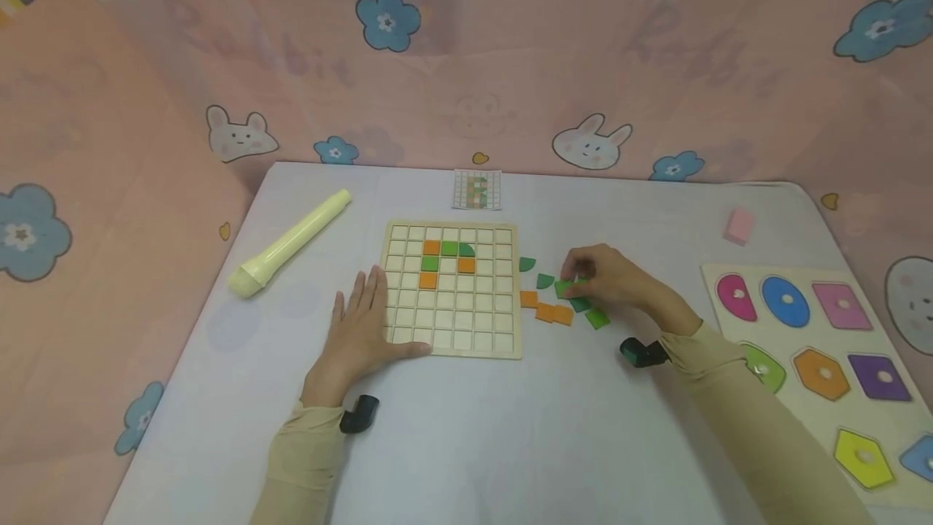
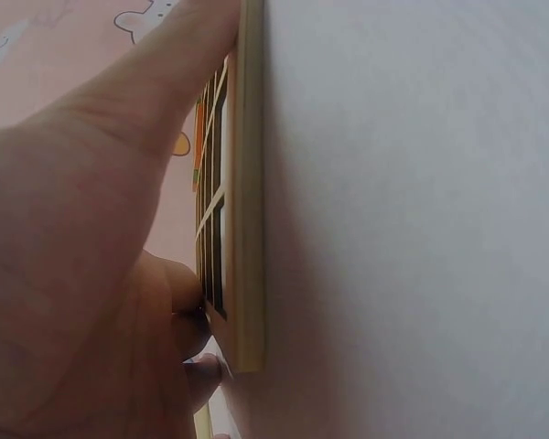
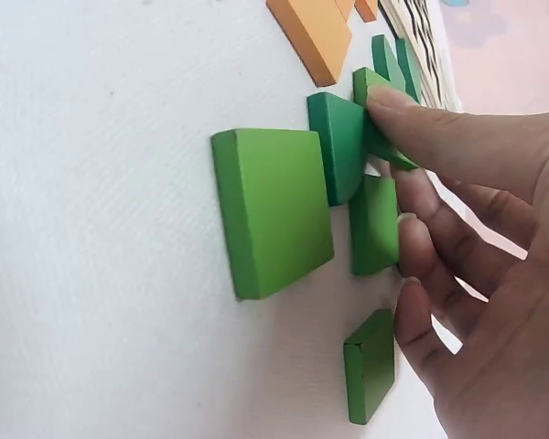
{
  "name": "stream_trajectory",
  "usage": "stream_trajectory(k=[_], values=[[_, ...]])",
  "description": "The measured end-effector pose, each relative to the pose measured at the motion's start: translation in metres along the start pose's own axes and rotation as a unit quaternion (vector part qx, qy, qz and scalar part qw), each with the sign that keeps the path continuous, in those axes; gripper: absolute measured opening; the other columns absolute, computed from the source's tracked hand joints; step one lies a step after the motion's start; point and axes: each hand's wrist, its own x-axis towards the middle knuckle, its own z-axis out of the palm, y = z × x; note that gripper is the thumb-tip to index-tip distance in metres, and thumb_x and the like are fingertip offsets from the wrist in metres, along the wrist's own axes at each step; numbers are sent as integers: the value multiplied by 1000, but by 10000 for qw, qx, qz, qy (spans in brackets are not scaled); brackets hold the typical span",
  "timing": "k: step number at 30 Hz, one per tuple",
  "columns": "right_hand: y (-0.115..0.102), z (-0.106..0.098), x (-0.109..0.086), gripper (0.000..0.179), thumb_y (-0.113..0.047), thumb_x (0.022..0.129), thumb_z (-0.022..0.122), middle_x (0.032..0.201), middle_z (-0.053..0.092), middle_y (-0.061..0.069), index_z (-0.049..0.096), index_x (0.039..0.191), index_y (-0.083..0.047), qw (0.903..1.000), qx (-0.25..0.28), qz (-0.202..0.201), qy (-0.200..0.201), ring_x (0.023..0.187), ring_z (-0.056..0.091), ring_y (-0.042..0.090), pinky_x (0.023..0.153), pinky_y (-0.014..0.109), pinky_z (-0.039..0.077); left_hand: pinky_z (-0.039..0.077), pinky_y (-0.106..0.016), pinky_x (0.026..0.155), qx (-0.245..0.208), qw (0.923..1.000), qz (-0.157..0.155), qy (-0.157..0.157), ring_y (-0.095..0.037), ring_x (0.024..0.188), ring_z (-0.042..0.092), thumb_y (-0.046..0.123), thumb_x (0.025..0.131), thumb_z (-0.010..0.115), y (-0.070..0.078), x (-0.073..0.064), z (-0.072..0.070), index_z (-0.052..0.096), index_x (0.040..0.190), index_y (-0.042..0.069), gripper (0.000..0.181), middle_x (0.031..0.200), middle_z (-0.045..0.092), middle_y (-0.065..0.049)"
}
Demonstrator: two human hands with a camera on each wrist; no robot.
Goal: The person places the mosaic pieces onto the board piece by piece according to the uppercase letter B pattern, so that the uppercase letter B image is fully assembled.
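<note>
My left hand (image 1: 360, 335) lies with fingers spread along the left edge of a wooden grid board (image 1: 519, 298), its thumb along the front edge. Orange, light green and dark green tiles sit in several upper cells, among them an orange square (image 1: 432, 247) and a dark green quarter-round (image 1: 466, 250). Right of the board, my right hand (image 1: 612, 278) pinches a light green square tile (image 1: 562, 290) between thumb and finger. Under and around that hand lie loose tiles: a dark green one (image 3: 334, 146), a light green square (image 3: 279, 210) and orange squares (image 1: 544, 312).
A small pattern card (image 1: 477, 190) lies behind the board. At the left is a pale yellow tube-like object (image 1: 295, 241). On the right lie a pink block (image 1: 739, 225) and a shape puzzle board (image 1: 787, 347) with knobbed pieces. A patterned pink cloth (image 1: 481, 63) hangs behind the white table.
</note>
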Motion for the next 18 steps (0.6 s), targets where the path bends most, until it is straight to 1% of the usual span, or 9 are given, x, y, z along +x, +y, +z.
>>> stream_trajectory(k=[2,5,8,14,18], values=[[-1,1,1,17,-10,92,82,99,65,8,70,103,-6,10000,59,-18,47,96,55,26,85,35,48,-7,-62,133,-5,10000,-7,-3,-36,167,-9,68,76,86,-1,0,0,-3,169,1,145,179,-5,-15],[-4,3,2,16,-10,95,78,99,65,9,69,106,-5,9995,190,-125,196,94,56,25,83,32,48,-7,-63,133,-7,10000,-4,-8,-36,167,-10,68,76,86,-1,0,-1,-3,169,1,145,179,-5,-15],[-10,9,7,14,-11,99,74,101,67,10,69,110,-4,9982,378,-242,402,95,57,24,82,29,49,-7,-63,133,9,10000,-4,-11,-36,167,-10,68,77,86,0,0,-1,-3,169,1,145,179,-5,-15],[-30,33,20,17,-14,100,75,99,69,11,70,112,-3,9921,823,-507,794,87,59,22,71,25,50,-7,-63,133,-5,10000,4,-19,-36,167,-10,67,77,87,0,0,-2,-3,169,0,145,179,-5,-15],[-47,52,30,17,-12,99,75,97,72,11,72,113,-2,9875,943,-880,904,84,62,20,74,24,50,-7,-63,133,-2,10000,8,-21,-36,167,-10,67,77,86,1,-1,-1,-3,169,1,145,179,-5,-15]])
